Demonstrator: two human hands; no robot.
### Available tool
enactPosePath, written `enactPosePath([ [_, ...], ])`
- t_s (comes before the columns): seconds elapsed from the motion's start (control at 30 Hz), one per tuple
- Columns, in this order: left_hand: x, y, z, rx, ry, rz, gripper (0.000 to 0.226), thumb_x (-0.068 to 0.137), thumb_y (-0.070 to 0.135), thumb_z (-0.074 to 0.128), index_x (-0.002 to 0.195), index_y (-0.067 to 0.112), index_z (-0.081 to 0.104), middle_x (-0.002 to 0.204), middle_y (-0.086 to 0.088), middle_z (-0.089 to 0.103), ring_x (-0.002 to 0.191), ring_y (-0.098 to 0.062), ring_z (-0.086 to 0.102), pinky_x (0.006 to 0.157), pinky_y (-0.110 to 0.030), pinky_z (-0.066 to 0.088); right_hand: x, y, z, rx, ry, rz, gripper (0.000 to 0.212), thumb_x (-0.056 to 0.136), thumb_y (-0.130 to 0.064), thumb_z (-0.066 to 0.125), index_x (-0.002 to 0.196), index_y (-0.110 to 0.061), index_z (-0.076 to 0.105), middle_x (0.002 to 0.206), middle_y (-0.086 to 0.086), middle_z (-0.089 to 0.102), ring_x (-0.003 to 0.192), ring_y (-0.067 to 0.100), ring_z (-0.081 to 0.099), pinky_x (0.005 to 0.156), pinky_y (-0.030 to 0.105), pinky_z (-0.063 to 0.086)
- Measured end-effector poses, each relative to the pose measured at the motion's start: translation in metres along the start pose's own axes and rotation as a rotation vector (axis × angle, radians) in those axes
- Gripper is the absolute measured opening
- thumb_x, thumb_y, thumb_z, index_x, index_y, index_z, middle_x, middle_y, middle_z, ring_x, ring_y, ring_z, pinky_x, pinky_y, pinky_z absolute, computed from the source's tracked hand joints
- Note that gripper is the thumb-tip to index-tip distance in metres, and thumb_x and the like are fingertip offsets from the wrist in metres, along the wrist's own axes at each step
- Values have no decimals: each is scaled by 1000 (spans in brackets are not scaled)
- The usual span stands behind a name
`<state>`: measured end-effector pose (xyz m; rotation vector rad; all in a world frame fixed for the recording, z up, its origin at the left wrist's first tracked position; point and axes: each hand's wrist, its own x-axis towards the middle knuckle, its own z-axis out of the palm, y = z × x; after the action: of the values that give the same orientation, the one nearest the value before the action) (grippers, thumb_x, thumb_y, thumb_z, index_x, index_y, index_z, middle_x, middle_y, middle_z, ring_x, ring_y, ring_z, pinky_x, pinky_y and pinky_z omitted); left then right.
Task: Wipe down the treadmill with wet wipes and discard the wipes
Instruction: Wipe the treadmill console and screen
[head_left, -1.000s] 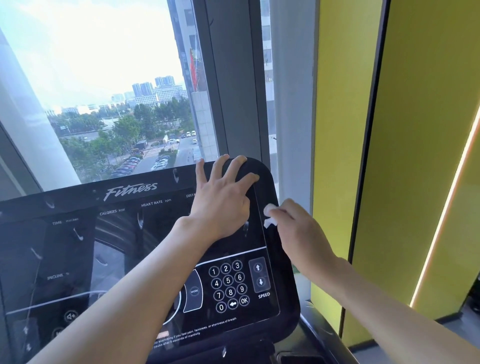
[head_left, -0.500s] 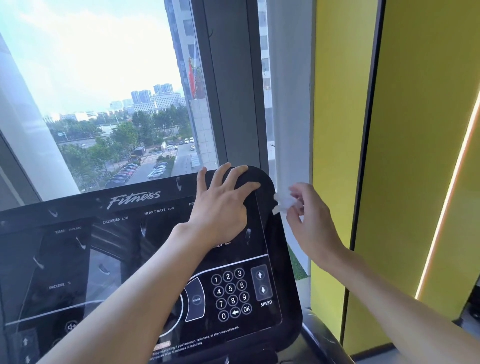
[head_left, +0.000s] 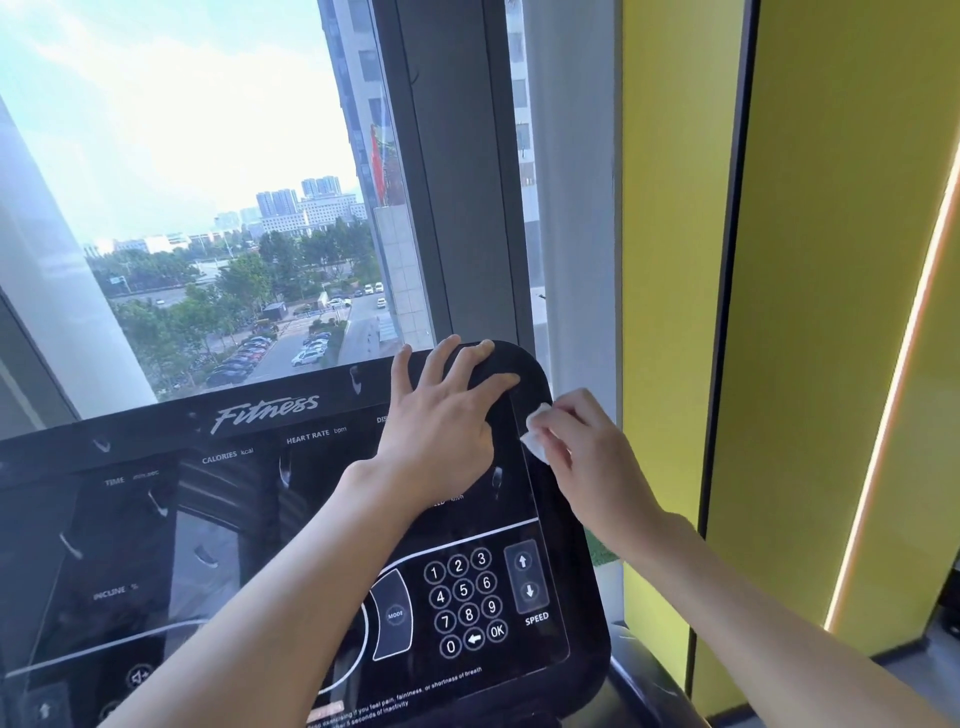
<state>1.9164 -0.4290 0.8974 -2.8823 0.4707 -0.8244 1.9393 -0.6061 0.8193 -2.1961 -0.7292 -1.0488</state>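
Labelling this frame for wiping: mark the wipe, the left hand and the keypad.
wipe (head_left: 536, 436): head view, middle of the white fold showing past the fingers.
left hand (head_left: 441, 431): head view, back of the hand.
keypad (head_left: 462, 590): head view, the 5 key.

Bright window (head_left: 182, 156) daylight, perhaps slightly overexposed.

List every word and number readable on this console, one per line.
"Fitness": console top.
"HEART RATE bpm": display.
"CALORIES kcal": display.
"TIME": display; unit beside it blurred.
"INCLINE %": display.
"DIS": cut off by left hand.
"MODE": button.
"0" to "9", "OK": keypad.
"SPEED": below arrow keys.
"if you feel pain, faintness, or shortness of breath": bottom edge; rest unreadable.
Wipe: no text.
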Motion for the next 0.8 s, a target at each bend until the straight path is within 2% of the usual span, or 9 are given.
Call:
enactPosePath([
  [0.13,-1,-3,-6,-19,-30,12,63,90,19,43,147,44,35,161,10,16,151,-18,2,119,-57,-2,-23,-1,5,-43,8,-32,7,94,-4,59,94,-1,65,102,6,51,83,18,56,70,29,56],
  [0.23,-2,-6,-11,-51,-41,28,64,90,17,44,148,42,34,161,11,13,151,-15,4,120,-54,-1,-51,4,3,-103,-80,-136,19,94,-10,60,111,-4,66,121,7,54,97,20,60,78,26,58],
  [0.37,-3,-15,-14,-135,7,-23,73,87,10,43,153,31,21,164,2,5,150,-15,13,123,-42,-1,-40,12,1,-107,-77,-130,26,101,-48,49,126,-44,53,117,-32,49,104,-19,46,101,18,41],
  [0.4,-4,-18,-13,-141,13,-34,75,86,7,42,155,27,18,165,1,4,151,-15,8,124,-38,-2,-29,11,-1,-83,-63,-93,28,101,-46,51,127,-40,55,118,-29,51,104,-18,46,100,17,41],
  [0.43,-5,-21,-12,-136,15,-31,77,86,5,41,156,23,16,165,0,5,152,-14,2,124,-35,-4,-16,11,-2,-61,-76,-63,26,99,-32,59,125,-28,61,119,-19,56,107,-9,50,95,18,45],
  [0.5,-8,-27,-10,-140,10,-9,78,86,1,40,157,19,14,166,1,7,152,-12,-5,123,-31,-6,0,15,2,-119,9,-147,27,86,0,72,112,-6,69,112,5,63,103,20,59,84,28,55],
  [0.53,-9,-29,-11,-152,6,-8,78,85,0,39,157,20,15,166,2,8,152,-11,-6,123,-31,-6,3,15,3,-150,17,-173,28,81,7,74,108,-1,70,107,9,65,99,27,59,79,32,57],
  [0.7,-10,-34,-15,-111,-14,-28,75,88,5,42,155,27,20,165,11,8,153,-14,-4,123,-42,-6,-3,2,0,-161,-53,-273,19,84,7,66,97,-4,70,95,5,63,92,22,58,74,22,51],
  [0.8,-9,-34,-16,-174,3,-60,75,85,1,41,153,28,28,164,13,16,152,-13,4,123,-40,-3,32,3,0,-98,78,-142,22,83,13,66,96,-5,69,89,4,60,87,23,56,70,33,54],
])
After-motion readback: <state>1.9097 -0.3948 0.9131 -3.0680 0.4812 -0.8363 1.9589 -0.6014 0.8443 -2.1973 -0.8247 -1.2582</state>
